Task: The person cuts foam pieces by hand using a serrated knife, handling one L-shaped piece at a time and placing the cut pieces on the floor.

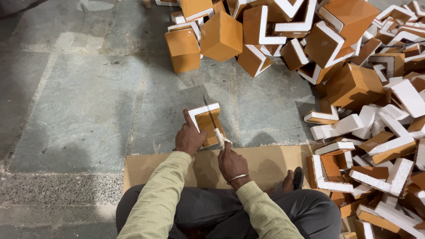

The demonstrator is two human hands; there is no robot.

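Note:
My left hand (189,138) grips an orange corner block with white foam edges (206,120), holding it against the stone floor just past a cardboard sheet (261,161). In my right hand (232,163) is a thin blade with a white wrapped handle (213,121). The blade lies across the block's orange face, tip pointing away from me. I sit cross-legged, with green sleeves and a metal bangle on the right wrist.
A big heap of orange and white foam corner blocks (310,40) fills the far side and the whole right side. Cut white and orange pieces (376,150) lie by my right knee. Grey stone slabs (84,102) stretch to the left.

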